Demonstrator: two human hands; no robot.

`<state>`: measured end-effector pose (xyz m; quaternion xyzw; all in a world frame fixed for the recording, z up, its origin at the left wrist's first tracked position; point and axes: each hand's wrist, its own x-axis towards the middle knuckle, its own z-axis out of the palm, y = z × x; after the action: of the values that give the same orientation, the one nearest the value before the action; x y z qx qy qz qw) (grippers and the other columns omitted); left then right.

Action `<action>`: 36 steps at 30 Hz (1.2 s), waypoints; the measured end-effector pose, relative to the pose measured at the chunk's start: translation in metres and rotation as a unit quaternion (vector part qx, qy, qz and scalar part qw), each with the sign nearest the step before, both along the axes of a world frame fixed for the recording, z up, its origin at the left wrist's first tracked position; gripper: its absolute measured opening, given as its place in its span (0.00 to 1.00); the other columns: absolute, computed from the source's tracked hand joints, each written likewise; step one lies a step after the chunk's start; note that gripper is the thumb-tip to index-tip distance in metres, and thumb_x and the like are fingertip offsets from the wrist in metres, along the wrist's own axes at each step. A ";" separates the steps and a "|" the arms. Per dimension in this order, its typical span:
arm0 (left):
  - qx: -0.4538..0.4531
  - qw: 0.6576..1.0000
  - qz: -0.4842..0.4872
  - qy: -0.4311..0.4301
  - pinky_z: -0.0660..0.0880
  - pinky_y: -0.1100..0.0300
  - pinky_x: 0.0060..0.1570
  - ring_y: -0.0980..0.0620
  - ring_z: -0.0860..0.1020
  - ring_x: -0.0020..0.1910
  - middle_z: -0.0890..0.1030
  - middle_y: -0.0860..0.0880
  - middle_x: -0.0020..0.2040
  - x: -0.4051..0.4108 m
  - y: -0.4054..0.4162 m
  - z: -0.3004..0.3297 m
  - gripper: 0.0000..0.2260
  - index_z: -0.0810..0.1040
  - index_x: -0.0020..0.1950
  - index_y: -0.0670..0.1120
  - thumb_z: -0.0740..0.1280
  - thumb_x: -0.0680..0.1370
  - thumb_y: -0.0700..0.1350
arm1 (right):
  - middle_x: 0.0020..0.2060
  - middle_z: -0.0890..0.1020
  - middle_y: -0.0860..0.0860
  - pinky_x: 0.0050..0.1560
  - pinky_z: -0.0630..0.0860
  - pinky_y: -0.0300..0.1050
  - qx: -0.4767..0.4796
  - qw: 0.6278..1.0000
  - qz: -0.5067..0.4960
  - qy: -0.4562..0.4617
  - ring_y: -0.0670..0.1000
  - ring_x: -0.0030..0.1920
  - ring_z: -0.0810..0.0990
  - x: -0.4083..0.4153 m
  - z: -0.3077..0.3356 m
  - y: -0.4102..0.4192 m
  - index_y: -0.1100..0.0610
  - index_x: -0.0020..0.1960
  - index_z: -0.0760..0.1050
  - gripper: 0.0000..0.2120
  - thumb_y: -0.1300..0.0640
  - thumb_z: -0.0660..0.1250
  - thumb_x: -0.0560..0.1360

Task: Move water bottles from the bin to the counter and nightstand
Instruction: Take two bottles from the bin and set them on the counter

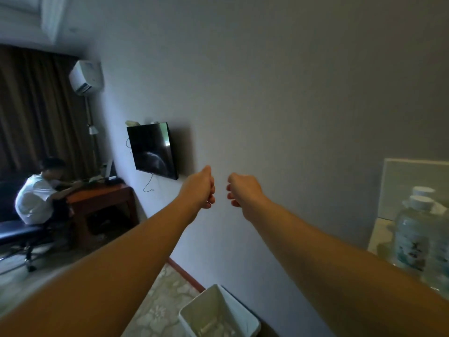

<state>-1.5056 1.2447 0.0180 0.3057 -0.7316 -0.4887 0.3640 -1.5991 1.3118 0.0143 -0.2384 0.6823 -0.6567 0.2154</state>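
Note:
Both my arms reach straight out toward a bare grey wall. My left hand (200, 188) is curled into a loose fist and holds nothing. My right hand (240, 190) is curled the same way, a short gap away from the left. Two clear water bottles (413, 239) with white caps stand on a pale counter (379, 237) at the right edge. A white bin (218, 312) sits on the floor below my arms, against the wall; something pale lies in its bottom, too blurred to name.
A dark TV (153, 149) hangs on the wall ahead. Farther left a person in a white shirt (36, 193) sits at a wooden desk (102, 198) near brown curtains. A mirror or panel (413, 183) leans behind the bottles.

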 end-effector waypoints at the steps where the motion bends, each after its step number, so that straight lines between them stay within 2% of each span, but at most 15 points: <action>1: 0.005 1.000 0.002 -0.003 0.75 0.53 0.42 0.46 0.73 0.35 0.73 0.44 0.34 -0.003 -0.013 -0.008 0.22 0.69 0.36 0.45 0.53 0.85 0.55 | 0.45 0.79 0.57 0.46 0.75 0.48 0.005 1.000 0.000 -0.002 0.55 0.45 0.78 -0.002 -0.007 -0.014 0.63 0.51 0.76 0.10 0.57 0.59 0.81; 4: 0.013 1.000 0.006 -0.010 0.77 0.52 0.46 0.45 0.75 0.37 0.75 0.44 0.35 -0.018 -0.050 -0.027 0.21 0.70 0.37 0.45 0.53 0.85 0.55 | 0.47 0.80 0.57 0.47 0.76 0.48 0.021 1.000 -0.002 -0.008 0.56 0.46 0.78 -0.018 -0.028 -0.054 0.63 0.54 0.77 0.12 0.57 0.59 0.81; 6: 0.015 1.000 0.009 -0.011 0.78 0.52 0.47 0.45 0.75 0.38 0.75 0.43 0.36 -0.030 -0.074 -0.039 0.21 0.71 0.37 0.45 0.53 0.85 0.54 | 0.46 0.80 0.57 0.46 0.75 0.48 0.028 1.000 -0.003 -0.015 0.55 0.46 0.78 -0.032 -0.044 -0.080 0.62 0.51 0.76 0.11 0.57 0.58 0.81; 11: 0.034 0.998 0.029 -0.034 0.78 0.53 0.44 0.46 0.77 0.37 0.77 0.44 0.36 -0.061 -0.141 -0.066 0.21 0.73 0.38 0.45 0.53 0.85 0.55 | 0.44 0.79 0.57 0.43 0.74 0.48 0.054 0.998 -0.005 -0.043 0.55 0.43 0.77 -0.076 -0.086 -0.148 0.62 0.50 0.76 0.10 0.57 0.59 0.80; 16: 0.063 0.996 0.024 -0.054 0.78 0.55 0.41 0.47 0.78 0.37 0.78 0.46 0.37 -0.081 -0.202 -0.105 0.21 0.75 0.41 0.46 0.53 0.85 0.56 | 0.41 0.78 0.55 0.43 0.74 0.48 0.085 0.993 -0.020 -0.080 0.55 0.42 0.77 -0.102 -0.128 -0.203 0.59 0.42 0.73 0.10 0.57 0.58 0.80; 19: 0.092 0.993 0.013 -0.071 0.78 0.55 0.40 0.47 0.78 0.36 0.78 0.46 0.36 -0.093 -0.243 -0.135 0.21 0.76 0.41 0.46 0.54 0.84 0.56 | 0.41 0.78 0.55 0.42 0.74 0.47 0.111 0.989 -0.028 -0.095 0.54 0.42 0.77 -0.111 -0.155 -0.239 0.59 0.43 0.73 0.11 0.56 0.58 0.80; 23: 0.119 0.989 -0.016 -0.081 0.77 0.55 0.39 0.48 0.78 0.35 0.78 0.47 0.35 -0.112 -0.300 -0.165 0.20 0.76 0.41 0.45 0.55 0.84 0.55 | 0.41 0.78 0.54 0.40 0.74 0.46 0.133 0.985 -0.044 -0.105 0.53 0.40 0.76 -0.124 -0.182 -0.288 0.61 0.50 0.74 0.10 0.55 0.58 0.81; 27: 0.140 0.985 -0.051 -0.082 0.78 0.54 0.39 0.49 0.78 0.34 0.78 0.47 0.34 -0.129 -0.357 -0.186 0.20 0.76 0.40 0.45 0.55 0.84 0.54 | 0.40 0.77 0.54 0.41 0.74 0.46 0.148 0.978 -0.081 -0.121 0.54 0.42 0.76 -0.134 -0.202 -0.332 0.60 0.45 0.73 0.10 0.57 0.58 0.80; 32: 0.163 0.972 -0.113 -0.123 0.78 0.53 0.41 0.49 0.78 0.33 0.78 0.49 0.32 -0.148 -0.417 -0.227 0.19 0.77 0.39 0.45 0.56 0.83 0.54 | 0.44 0.78 0.57 0.43 0.74 0.48 0.174 0.966 -0.133 -0.138 0.56 0.43 0.77 -0.151 -0.237 -0.380 0.62 0.50 0.74 0.09 0.57 0.58 0.81; 36: 0.187 0.960 -0.144 -0.149 0.78 0.53 0.42 0.49 0.78 0.33 0.78 0.48 0.33 -0.177 -0.453 -0.268 0.18 0.77 0.41 0.45 0.57 0.83 0.53 | 0.44 0.79 0.57 0.43 0.74 0.48 0.198 0.952 -0.166 -0.161 0.57 0.42 0.77 -0.168 -0.284 -0.407 0.61 0.47 0.75 0.09 0.57 0.59 0.80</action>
<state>-1.6829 0.7919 -0.2501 0.3292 -0.7093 -0.6130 0.1125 -1.7667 0.9046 -0.2700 0.0345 0.7850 -0.5641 0.2535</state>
